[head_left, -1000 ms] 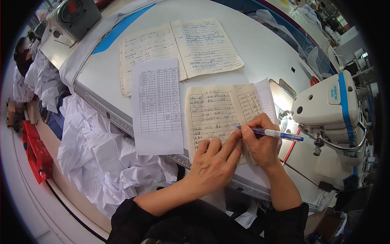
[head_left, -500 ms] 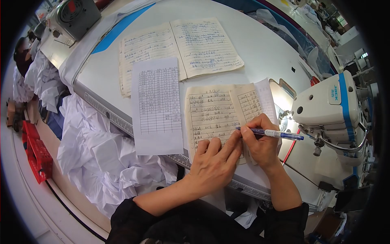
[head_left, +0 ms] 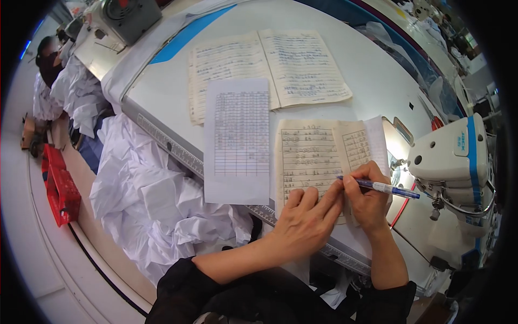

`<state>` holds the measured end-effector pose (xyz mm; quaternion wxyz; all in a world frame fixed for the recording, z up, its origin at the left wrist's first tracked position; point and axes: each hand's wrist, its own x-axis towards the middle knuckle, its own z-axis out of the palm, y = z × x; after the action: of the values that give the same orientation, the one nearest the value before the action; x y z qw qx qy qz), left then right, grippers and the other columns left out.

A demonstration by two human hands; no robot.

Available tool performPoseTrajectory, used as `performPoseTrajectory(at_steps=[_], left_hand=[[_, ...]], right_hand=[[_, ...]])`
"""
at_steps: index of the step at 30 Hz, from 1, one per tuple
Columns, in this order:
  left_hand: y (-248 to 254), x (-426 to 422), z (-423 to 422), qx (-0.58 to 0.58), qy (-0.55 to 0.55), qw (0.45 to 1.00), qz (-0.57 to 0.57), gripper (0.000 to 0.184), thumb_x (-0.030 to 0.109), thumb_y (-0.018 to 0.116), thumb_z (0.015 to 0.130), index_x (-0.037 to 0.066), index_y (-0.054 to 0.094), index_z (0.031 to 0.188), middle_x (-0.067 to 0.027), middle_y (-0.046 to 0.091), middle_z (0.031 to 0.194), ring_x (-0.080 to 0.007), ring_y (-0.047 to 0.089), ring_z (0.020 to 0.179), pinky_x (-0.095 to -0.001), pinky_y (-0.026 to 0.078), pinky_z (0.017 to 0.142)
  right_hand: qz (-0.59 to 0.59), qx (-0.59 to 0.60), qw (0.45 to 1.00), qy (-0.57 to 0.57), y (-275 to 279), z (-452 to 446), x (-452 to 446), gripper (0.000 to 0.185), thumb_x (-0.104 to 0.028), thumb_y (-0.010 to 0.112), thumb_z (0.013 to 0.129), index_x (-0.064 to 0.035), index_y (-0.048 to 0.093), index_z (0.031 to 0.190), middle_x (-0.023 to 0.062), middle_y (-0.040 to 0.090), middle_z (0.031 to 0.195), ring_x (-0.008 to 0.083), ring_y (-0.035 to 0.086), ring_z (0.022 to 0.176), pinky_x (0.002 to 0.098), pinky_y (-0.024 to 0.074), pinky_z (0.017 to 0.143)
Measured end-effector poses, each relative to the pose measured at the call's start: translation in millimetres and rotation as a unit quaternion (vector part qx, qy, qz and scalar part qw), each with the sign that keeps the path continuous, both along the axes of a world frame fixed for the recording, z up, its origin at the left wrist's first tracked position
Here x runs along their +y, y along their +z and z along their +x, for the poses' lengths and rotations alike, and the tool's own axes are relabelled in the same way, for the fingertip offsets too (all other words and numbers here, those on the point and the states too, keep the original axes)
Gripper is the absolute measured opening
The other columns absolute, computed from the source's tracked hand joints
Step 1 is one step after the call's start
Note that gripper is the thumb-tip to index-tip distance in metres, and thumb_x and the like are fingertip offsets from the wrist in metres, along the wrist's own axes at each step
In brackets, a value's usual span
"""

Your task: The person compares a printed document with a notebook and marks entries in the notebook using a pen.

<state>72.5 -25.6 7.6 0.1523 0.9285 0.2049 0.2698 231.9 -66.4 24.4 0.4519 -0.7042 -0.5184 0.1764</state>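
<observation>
Beyond the lower notebook (head_left: pixel 308 147), a strip (head_left: pixel 326 112) seems passable; rightward, the sewing machine (head_left: pixel 447 154) blocks.

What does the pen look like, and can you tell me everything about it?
The pen is slim and straight, probably plastic. Its front and back end are blue, with a pale middle bearing small dark marks too blurry to read. The right hand pinches it near the front, fingers hiding part of it. It slants across the hand, back end sticking out to the right. Its tip points left, at the open notebook's written page; whether it touches the paper, I can't tell.
</observation>
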Motion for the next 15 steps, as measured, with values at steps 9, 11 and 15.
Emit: performPoseTrajectory(at_steps=[9,11,15], left_hand=[[-2.5,-0.6,0.6,-0.005,0.001,1.000,0.003,0.039,0.013,0.054,0.074,-0.004,0.061,0.108,-0.0154,0.055,0.124,-0.0199,0.047,0.078,-0.0313,0.035,0.070],[-1.5,-0.3,0.2,-0.004,0.001,1.000,0.001,0.039,0.013,0.054,0.074,-0.004,0.061,0.108,-0.0152,0.055,0.124,-0.0200,0.047,0.078,-0.0313,0.035,0.070],[-4.5,-1.6,1.9,-0.020,0.017,1.000,-0.004,0.044,0.010,0.064,0.066,0.002,0.063,0.109,-0.0075,0.055,0.128,-0.0180,0.045,0.072,-0.0322,0.035,0.067]], right_hand=[[0.006,0.009,1.000,-0.002,-0.8,-0.4,0.1,0.015,-0.007,0.067,0.082,-0.0003,0.055,0.076,0.0032,0.057,0.061,0.0063,0.050,0.053,0.0222,0.0428,0.049],[0.007,0.009,1.000,-0.001,-1.0,-0.5,0.2,0.015,-0.007,0.067,0.082,-0.0003,0.055,0.076,0.0033,0.057,0.061,0.0064,0.050,0.053,0.0224,0.0428,0.049],[0.015,0.001,1.000,0.003,-2.4,0.9,0.2,0.015,-0.007,0.067,0.082,-0.0004,0.054,0.076,0.0039,0.057,0.061,0.0071,0.051,0.052,0.0230,0.0431,0.049]])
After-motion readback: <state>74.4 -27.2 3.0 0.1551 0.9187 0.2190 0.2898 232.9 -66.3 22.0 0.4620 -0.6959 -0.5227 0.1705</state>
